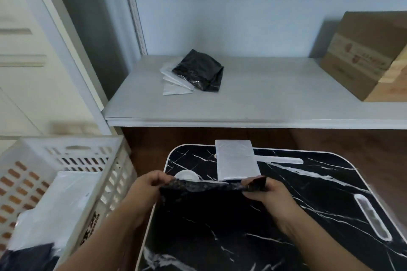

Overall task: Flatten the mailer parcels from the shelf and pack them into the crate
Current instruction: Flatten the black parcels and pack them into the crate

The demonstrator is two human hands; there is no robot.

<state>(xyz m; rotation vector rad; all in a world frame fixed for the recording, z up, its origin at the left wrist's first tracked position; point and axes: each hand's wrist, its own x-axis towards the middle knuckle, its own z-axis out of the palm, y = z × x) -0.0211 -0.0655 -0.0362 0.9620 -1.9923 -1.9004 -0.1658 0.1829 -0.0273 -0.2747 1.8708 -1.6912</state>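
Note:
I hold a black mailer parcel (198, 200) by its top edge over the black marble-pattern table (308, 215). My left hand (147, 187) pinches its left corner and my right hand (266, 191) pinches its right corner. A silver mailer (236, 159) lies flat on the table just beyond the black one. On the white shelf (275, 99) sit another black mailer (198, 69) and several silver mailers (174, 82) partly under it. The white slotted crate (72, 154) stands at lower left with white and dark parcels inside.
A cardboard box (363, 55) leans against a wooden block (394, 81) at the shelf's right end. A perforated metal upright (134, 11) stands at the shelf's left. White cabinet doors (24, 55) fill the left side. The table has slot cut-outs (372, 218) near its right edge.

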